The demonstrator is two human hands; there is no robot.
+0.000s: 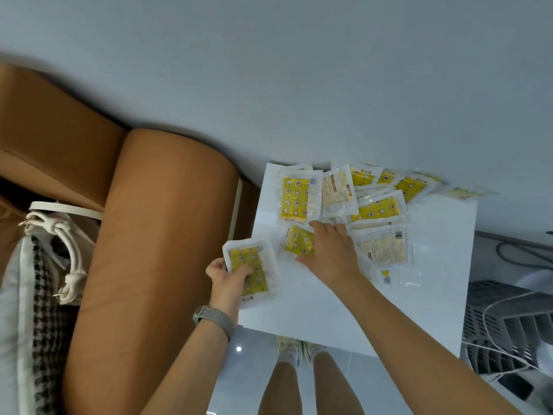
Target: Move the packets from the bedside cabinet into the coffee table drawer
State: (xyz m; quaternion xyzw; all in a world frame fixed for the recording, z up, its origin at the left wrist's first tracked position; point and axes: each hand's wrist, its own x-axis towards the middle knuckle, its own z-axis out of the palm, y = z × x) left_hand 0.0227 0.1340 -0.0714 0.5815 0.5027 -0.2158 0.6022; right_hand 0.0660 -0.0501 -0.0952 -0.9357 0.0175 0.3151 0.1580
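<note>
Many packets (377, 209) lie scattered on the white bedside cabinet (314, 310). My left hand (229, 280) grips one yellow packet (250, 272), thumb on its face. My right hand (330, 250) rests spread over another packet (299, 240), not yet closed. Recommended: slide it free, stack it squarely onto the held one.

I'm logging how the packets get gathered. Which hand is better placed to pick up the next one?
Right. The right hand is already flat on a yellow packet on the white cabinet top, while the left hand already grips a packet.
</note>
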